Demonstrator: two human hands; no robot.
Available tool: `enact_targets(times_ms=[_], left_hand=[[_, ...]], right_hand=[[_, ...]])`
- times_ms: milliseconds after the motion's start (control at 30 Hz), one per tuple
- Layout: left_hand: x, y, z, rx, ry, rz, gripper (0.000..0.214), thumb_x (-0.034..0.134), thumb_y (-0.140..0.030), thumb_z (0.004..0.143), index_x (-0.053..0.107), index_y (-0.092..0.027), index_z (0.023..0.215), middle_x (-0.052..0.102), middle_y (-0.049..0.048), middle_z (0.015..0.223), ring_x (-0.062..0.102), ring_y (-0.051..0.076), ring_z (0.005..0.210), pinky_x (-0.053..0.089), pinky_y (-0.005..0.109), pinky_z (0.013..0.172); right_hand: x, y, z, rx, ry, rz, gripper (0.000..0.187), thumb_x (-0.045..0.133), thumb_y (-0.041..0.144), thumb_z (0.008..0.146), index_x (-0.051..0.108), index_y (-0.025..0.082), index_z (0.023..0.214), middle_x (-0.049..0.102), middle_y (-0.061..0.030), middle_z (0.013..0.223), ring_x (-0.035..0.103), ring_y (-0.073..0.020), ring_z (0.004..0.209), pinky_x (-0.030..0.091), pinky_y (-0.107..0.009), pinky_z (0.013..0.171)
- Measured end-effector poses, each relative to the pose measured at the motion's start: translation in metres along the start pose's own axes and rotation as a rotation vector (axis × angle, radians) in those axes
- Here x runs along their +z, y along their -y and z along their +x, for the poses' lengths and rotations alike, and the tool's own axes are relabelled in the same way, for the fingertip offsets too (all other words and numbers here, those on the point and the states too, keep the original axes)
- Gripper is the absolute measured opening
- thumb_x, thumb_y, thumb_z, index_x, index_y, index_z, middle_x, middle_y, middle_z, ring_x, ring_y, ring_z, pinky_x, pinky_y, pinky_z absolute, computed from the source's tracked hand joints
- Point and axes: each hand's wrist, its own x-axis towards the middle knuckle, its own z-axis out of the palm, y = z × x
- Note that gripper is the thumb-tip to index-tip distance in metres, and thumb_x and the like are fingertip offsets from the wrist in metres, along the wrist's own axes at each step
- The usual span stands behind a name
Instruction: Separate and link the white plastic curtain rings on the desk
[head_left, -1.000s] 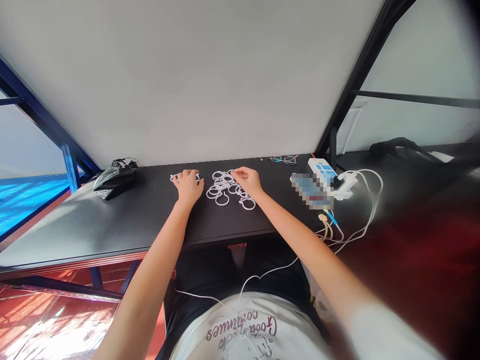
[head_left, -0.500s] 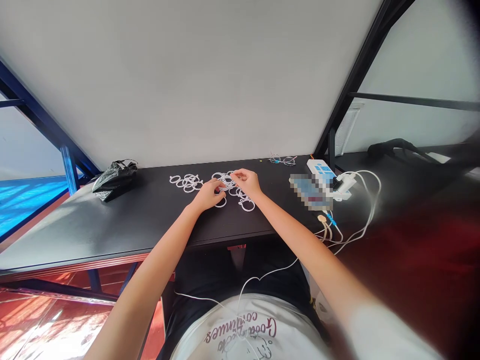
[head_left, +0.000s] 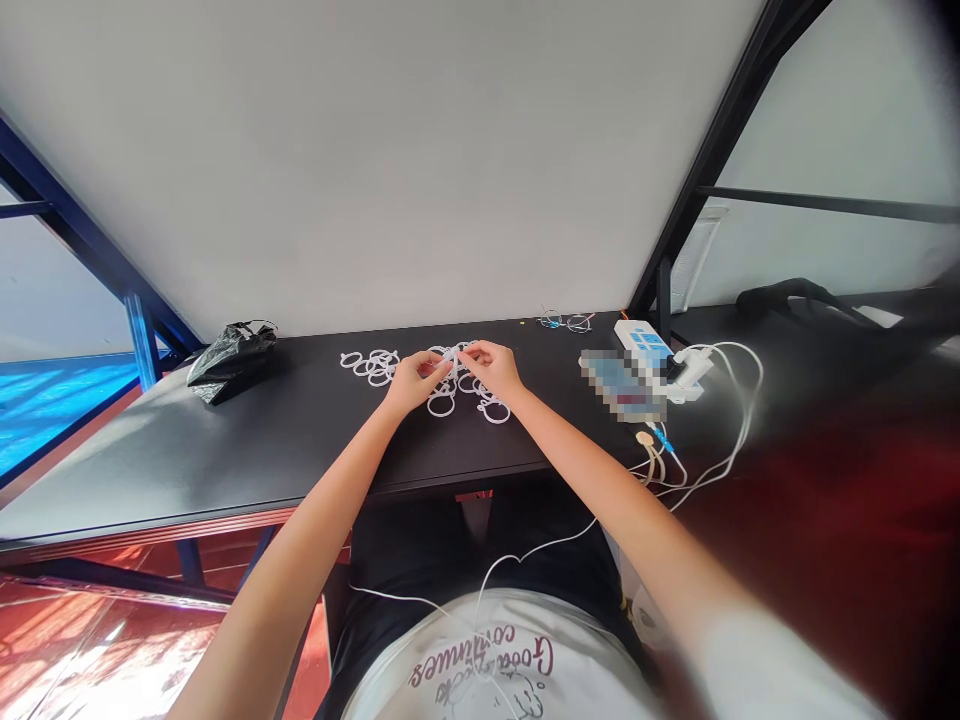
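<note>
My left hand (head_left: 412, 383) and my right hand (head_left: 493, 367) meet over a heap of white curtain rings with small eyelets. Between their pinched fingertips is a white curtain ring (head_left: 449, 356), partly covered by the fingers. Both hands appear closed on it. Just below the fingers lies a loose ring (head_left: 441, 405), and another ring (head_left: 495, 411) rests under my right wrist. To the left of my left hand, several more rings (head_left: 373, 365) lie in a cluster on the black table (head_left: 315, 430).
A black plastic bag (head_left: 232, 360) sits at the table's back left. Eyeglasses (head_left: 566, 321) lie by the wall. On the right are a blurred-out device (head_left: 622, 385), a white power strip (head_left: 642, 343) and white cables (head_left: 742, 430). A thin white cord (head_left: 517, 557) crosses my lap.
My left hand has risen slightly away from the table front, its fingers closing on the ring near my right fingertips. The lower ring is now uncovered. My right hand has barely moved.
</note>
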Motion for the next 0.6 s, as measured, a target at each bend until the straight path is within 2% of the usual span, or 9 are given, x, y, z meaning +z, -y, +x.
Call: enact_targets(times_ms=[233,467,600], left_hand=[[0.0043,-0.0038,-0.0027,0.099,0.04,0.016,0.04,0.055,-0.054,0.087,0.069,-0.019,0.076,0.063,0.0054,0.078,0.06,0.019,0.075,0.05,0.033,0.073],[0.0049,-0.0051,-0.0052,0.116,0.091,0.071,0.039,0.051,-0.051,0.09,0.071,-0.02,0.079,0.062,0.0063,0.086,0.061,0.02,0.081,0.049,0.035,0.079],[0.0051,-0.0062,-0.0063,0.131,0.101,0.101,0.037,0.052,-0.049,0.091,0.069,-0.02,0.076,0.064,0.0068,0.092,0.062,0.02,0.085,0.05,0.034,0.08]], right_hand=[[0.0,0.003,-0.0018,-0.006,0.051,0.033,0.034,0.065,0.054,0.078,0.072,0.022,0.089,0.071,-0.0026,0.083,0.06,-0.0119,0.056,0.053,-0.027,0.061],[0.001,0.0026,-0.0024,-0.018,0.098,0.035,0.032,0.067,0.05,0.077,0.071,0.023,0.095,0.071,-0.0022,0.085,0.061,-0.0121,0.056,0.051,-0.027,0.058],[0.0018,0.0035,-0.003,-0.052,0.142,0.006,0.02,0.064,0.04,0.079,0.068,0.021,0.079,0.07,-0.0018,0.076,0.061,-0.0136,0.058,0.049,-0.027,0.058]])
